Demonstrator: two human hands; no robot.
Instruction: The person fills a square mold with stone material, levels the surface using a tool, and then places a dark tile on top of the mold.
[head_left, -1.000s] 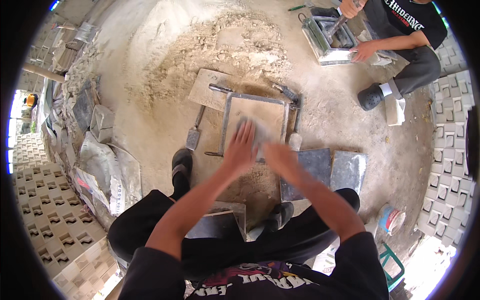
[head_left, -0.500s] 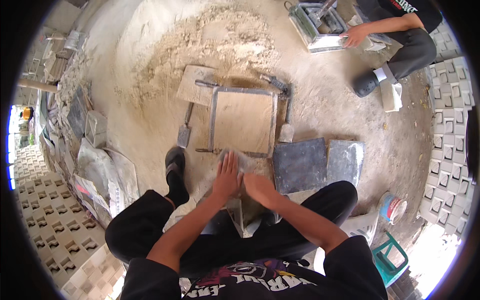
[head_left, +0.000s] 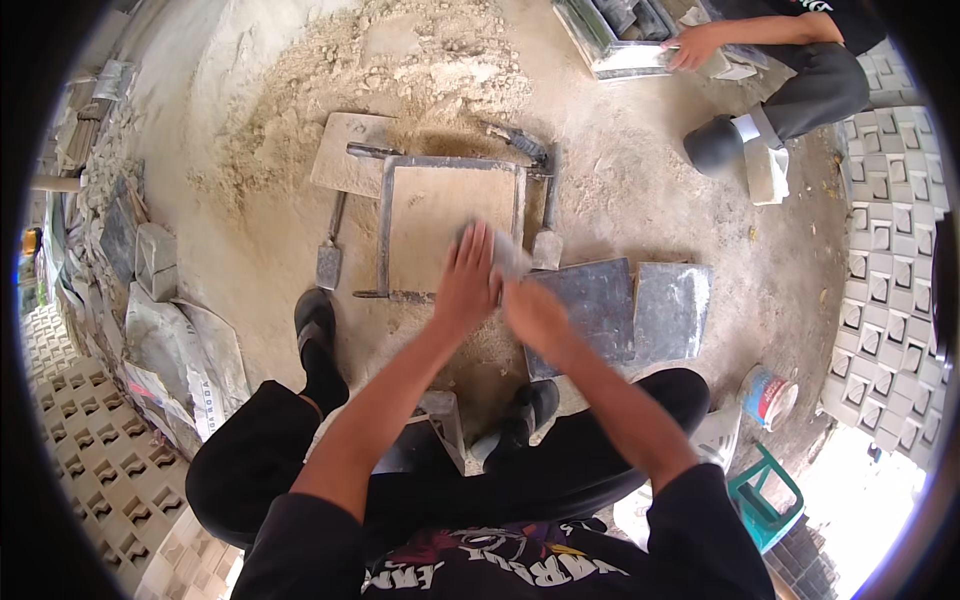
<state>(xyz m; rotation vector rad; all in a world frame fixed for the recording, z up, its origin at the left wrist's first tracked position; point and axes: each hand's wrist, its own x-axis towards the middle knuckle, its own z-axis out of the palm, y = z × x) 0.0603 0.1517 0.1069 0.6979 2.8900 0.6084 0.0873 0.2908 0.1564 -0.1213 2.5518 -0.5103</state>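
A square dark metal frame (head_left: 386, 215) lies on the ground before me, filled level with pale sandy mix (head_left: 430, 220). Over its near right part, my left hand (head_left: 468, 280) is laid with fingers stretched out on a grey, flat-bladed tool (head_left: 511, 257), blurred by motion. My right hand (head_left: 535, 313) is closed at the tool's near end, and its handle is hidden in the fist. Handles stick out from the frame's corners. Two dark flat plates, one (head_left: 585, 308) and another (head_left: 672, 312), lie right of the frame.
A small trowel (head_left: 328, 266) lies left of the frame, beside my foot. Loose sandy mix (head_left: 420, 75) is heaped beyond. At the upper right a co-worker's hand (head_left: 695, 47) rests on another mould (head_left: 630, 60). A bucket (head_left: 770, 397) and green stool (head_left: 768, 500) stand right.
Both hands have moved forward and slightly right with the grey tool, from the frame's near edge onto its filled surface. The whole view has shifted somewhat.
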